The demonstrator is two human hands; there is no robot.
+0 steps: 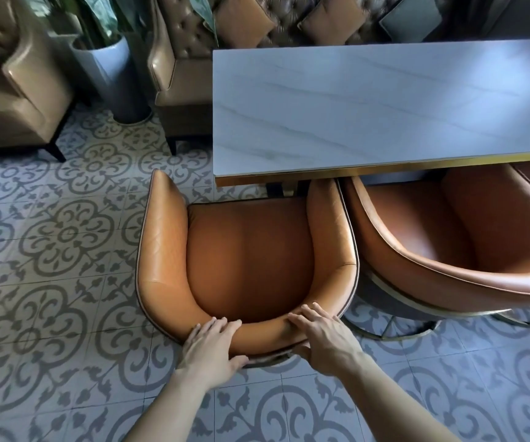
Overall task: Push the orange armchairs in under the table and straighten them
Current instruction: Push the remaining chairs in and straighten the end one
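Both hands clamp the near orange armchair [247, 256] backrest: left hand [210, 344] and right hand [322, 334] apart. Table [369, 106] ahead; second armchair [455, 231] right, probably touching.

A rounded orange leather armchair [247, 250] is sitting directly ahead of the hands, its right arm tucking under the white marble-look table [384, 106]. A second matching orange armchair [448, 224] is standing touching it, rightward, angled.
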